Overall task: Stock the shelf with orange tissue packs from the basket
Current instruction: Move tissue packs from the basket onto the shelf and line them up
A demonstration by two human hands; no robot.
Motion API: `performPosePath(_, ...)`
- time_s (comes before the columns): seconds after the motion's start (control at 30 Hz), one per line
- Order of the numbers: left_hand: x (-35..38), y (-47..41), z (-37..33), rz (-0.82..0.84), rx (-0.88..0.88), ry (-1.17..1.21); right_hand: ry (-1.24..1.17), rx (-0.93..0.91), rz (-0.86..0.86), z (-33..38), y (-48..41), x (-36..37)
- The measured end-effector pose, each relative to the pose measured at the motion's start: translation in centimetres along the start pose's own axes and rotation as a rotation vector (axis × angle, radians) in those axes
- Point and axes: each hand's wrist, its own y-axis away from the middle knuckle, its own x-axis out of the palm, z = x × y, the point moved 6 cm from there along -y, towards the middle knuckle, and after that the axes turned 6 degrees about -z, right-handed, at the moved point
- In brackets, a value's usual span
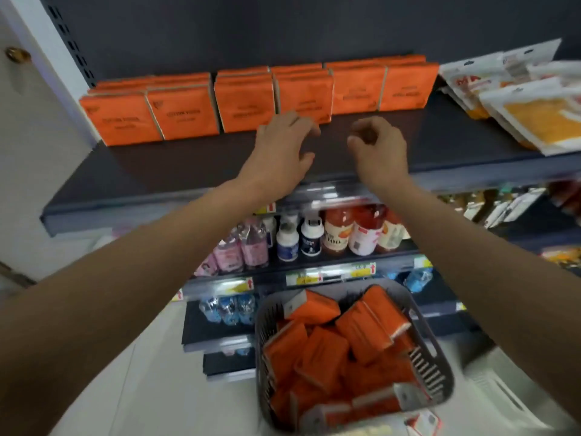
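Shelf (188, 171), top tier: orange tissue packs (245, 102) stand upright in a row along the back, some doubled. Left hand (283, 149) has its fingers spread, the tips at the front of one middle pack; contact cannot be confirmed. Right hand (380, 149) is beside it over bare shelf, fingers curled inward, nothing visible in them. White-and-yellow pouches (534, 114) crowd the row's right end. Bottles (339, 231) fill the tier below. Grey basket (440, 366) lower down holds loose orange packs (323, 350).
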Motion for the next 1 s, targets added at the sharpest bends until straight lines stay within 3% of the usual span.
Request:
performPosePath(0.13,3.9,5.4,-2.7,0.111,-0.001,0.105,-0.022,0.015,0.095,-3.6,5.8,-1.6)
performPosePath(0.2,7.1,8.1,-3.0,0.266,-0.047,0.099,0.018,0.057,0.191,-6.5,8.2,-1.5)
performPosePath(0.3,11.8,12.5,-1.7,0.551,-0.176,0.051,0.138,0.148,0.405,-11.2,11.4,-0.9)
performPosePath(0.43,15.7,17.3,1.4,0.729,-0.325,0.012,0.41,0.255,0.619,-17.5,14.7,-0.1)
performPosePath(0.53,17.8,19.5,3.2,0.794,-0.412,-0.006,0.618,0.297,0.797,-20.7,17.0,0.1)
performPosePath(0.73,22.2,20.6,5.1,0.871,-0.421,-0.028,0.719,0.477,0.945,-25.8,20.0,1.0)
performPosePath(1.0,25.1,21.0,6.2,0.765,-0.392,-0.114,0.795,0.54,0.793,-29.2,21.2,3.5)
